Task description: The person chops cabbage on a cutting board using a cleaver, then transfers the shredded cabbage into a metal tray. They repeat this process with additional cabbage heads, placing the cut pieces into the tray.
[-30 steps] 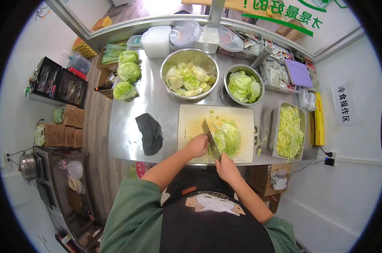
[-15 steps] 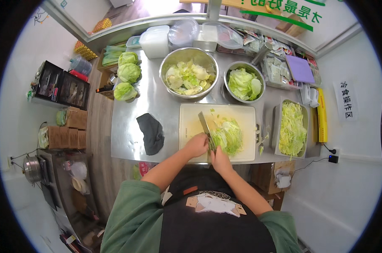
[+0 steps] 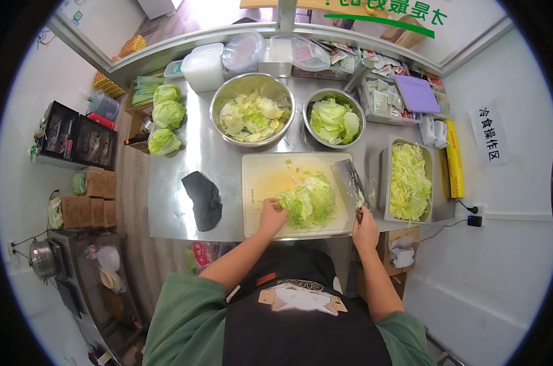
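Observation:
A pile of shredded lettuce (image 3: 312,204) lies on the pale cutting board (image 3: 252,177) in front of me. My left hand (image 3: 273,216) is at the pile's left edge, its curled fingers pressed on the shreds. Gripped by its handle in my right hand (image 3: 365,228) is a kitchen knife (image 3: 348,180). Its broad blade slants away from me over the board's right edge, apart from the pile, with bits of lettuce clinging to it. To the right, a rectangular metal pan (image 3: 384,198) holds more shredded lettuce.
Behind the board stand a large steel bowl (image 3: 213,125) and a smaller one (image 3: 307,125), both with lettuce pieces. Several whole lettuces (image 3: 168,114) line the table's left side. A black cloth (image 3: 202,201) lies left of the board. Plastic containers (image 3: 204,66) stand along the back.
The knife has moved from the pile's left side to its right, now in my right hand alone. My hands have spread apart, the left now at the lettuce's left edge. The view has shifted slightly.

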A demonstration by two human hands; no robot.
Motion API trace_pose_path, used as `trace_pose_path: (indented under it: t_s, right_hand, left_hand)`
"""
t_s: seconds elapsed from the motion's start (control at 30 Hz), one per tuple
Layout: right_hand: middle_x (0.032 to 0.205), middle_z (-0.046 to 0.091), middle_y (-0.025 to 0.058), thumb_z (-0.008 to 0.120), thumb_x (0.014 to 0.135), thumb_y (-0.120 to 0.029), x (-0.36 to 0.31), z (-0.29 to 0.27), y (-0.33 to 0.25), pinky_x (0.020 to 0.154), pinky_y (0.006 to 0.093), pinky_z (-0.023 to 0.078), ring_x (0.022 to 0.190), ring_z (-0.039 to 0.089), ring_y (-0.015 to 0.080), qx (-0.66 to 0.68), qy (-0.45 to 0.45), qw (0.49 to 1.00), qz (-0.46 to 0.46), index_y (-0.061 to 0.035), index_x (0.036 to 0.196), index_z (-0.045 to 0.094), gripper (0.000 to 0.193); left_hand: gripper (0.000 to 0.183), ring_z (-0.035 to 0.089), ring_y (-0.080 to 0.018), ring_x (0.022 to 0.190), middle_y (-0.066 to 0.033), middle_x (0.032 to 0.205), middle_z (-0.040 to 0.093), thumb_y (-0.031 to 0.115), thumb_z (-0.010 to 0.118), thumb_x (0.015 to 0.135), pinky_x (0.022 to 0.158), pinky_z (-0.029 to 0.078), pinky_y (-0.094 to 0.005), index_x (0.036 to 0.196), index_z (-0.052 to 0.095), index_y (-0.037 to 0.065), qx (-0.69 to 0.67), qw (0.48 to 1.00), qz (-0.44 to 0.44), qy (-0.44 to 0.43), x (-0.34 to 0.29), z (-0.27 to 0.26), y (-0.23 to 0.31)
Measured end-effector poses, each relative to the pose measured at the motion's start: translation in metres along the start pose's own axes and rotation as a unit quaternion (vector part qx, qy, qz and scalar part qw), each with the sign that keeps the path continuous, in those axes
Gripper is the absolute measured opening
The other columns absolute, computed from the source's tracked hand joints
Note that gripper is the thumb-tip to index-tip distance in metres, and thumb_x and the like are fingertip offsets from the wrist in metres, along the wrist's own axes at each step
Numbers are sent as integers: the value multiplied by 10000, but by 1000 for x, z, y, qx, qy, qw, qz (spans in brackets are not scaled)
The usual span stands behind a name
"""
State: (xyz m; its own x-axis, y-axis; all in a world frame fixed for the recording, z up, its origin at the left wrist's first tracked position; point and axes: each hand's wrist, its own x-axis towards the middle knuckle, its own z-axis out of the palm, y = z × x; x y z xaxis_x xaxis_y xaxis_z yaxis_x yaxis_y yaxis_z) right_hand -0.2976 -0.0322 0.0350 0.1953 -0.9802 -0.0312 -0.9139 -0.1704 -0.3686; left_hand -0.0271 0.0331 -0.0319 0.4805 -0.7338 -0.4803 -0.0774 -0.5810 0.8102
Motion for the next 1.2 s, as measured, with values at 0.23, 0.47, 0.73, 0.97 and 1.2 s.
trace_pose_path:
  t_s: [0.23,0.47,0.73,0.97,1.2]
  right_hand:
    - [1063,500,173,576,794,-32,6,39,20,841,423,413,959,484,358,-80,-13,996,-49,-5,1274,457,495]
    - [1163,459,199,642,788,-253,43,48,-26,917,425,393,1062,467,382,160,-26,987,13,-14,1262,457,562]
    - [1172,459,211,645,823,-320,45,87,-106,898,395,430,1068,506,369,249,-49,967,13,-21,1253,461,555]
    - [1133,507,191,675,801,-257,52,85,-108,919,376,419,1077,512,337,345,-21,938,32,-22,1206,510,497]
    - [1140,521,182,671,799,-227,66,24,-103,939,372,403,1085,511,313,371,39,927,29,-24,1205,512,481]
  left_hand:
    - [662,572,-210,752,-151,1039,536,82,600,781,556,485,-318,1359,289,2,-106,990,-64,-63,21,22,-32]
    - [620,629,-239,878,-179,1034,622,65,646,740,768,506,-340,1292,385,-46,-160,984,-80,-24,-3,24,14]
    - [633,497,-318,1073,-181,1266,442,243,557,841,700,513,-449,1395,288,98,-240,946,-218,-16,-9,38,58]
    - [538,479,-288,1097,-129,1259,429,248,489,872,772,471,-505,1363,284,164,-249,946,-202,-40,-7,33,65]
    - [563,529,-211,1014,-138,1176,500,156,539,856,764,492,-320,1363,314,60,-324,940,-89,-56,-23,44,108]
